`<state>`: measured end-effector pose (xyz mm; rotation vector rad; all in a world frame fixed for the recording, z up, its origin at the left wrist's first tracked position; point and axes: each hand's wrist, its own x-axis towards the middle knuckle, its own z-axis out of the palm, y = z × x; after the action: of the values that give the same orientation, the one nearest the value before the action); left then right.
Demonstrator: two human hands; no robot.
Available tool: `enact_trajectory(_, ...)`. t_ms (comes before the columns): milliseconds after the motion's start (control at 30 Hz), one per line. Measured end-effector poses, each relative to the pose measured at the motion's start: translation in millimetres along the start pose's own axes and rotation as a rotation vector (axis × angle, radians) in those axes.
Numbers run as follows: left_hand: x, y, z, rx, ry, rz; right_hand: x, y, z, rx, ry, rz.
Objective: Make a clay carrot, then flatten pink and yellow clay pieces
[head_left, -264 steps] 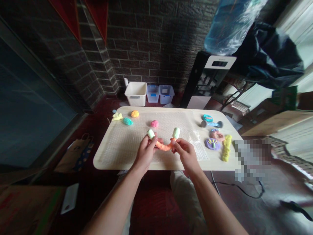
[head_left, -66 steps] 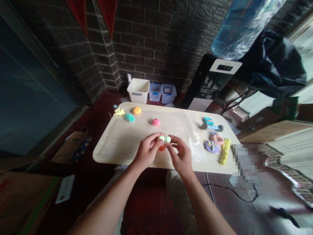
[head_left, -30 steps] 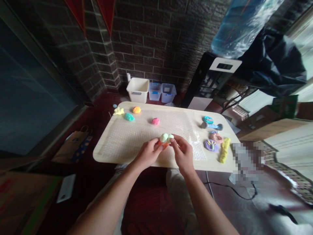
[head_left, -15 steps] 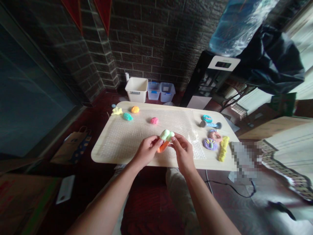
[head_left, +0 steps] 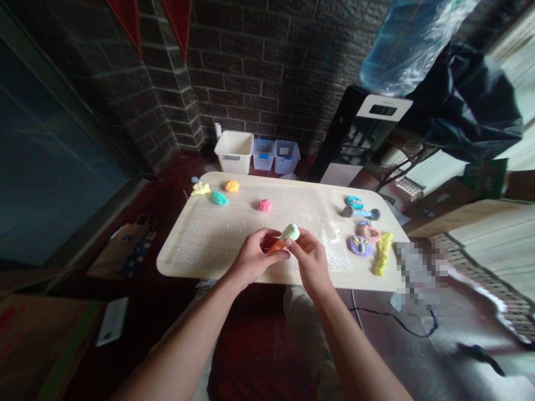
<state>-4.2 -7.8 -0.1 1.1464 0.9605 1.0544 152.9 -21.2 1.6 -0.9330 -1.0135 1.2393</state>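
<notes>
Both of my hands meet over the near edge of a pale wooden table (head_left: 179, 262) covered with bubble wrap. My left hand (head_left: 253, 259) and my right hand (head_left: 307, 259) are both closed on one clay piece, an orange strip (head_left: 276, 245) folded up with a pale green lump (head_left: 290, 232) at its top. The green lump sticks out above my fingertips. Most of the orange part is hidden between my fingers.
Loose clay lumps lie at the far side: yellow (head_left: 201, 189), teal (head_left: 218, 197), orange (head_left: 231, 185), pink (head_left: 264, 205). Finished clay shapes sit at the right: a teal ring (head_left: 354, 201), a blue dumbbell (head_left: 361, 212), a purple disc (head_left: 360, 245), a yellow strip (head_left: 383, 253). Plastic bins (head_left: 233, 151) stand by the brick wall.
The orange strip was a wide U with two green ends. My hands have drawn together and folded it, and the two green ends are now pressed into one lump.
</notes>
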Motion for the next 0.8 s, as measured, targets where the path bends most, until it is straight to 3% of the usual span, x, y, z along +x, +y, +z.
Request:
enact_trajectory(267,-6,3,-0.8,-0.015,-0.12,-0.014,3,-2,-3,0.163,0.031,0.038)
enact_trajectory(500,-5,4,-2.1,0.272,0.061,0.184,2,2,2,0.154,-0.075,0.061)
enact_trajectory(800,-13,11,4.7,0.357,0.102,0.24,0,3,3,0.212,-0.106,0.126)
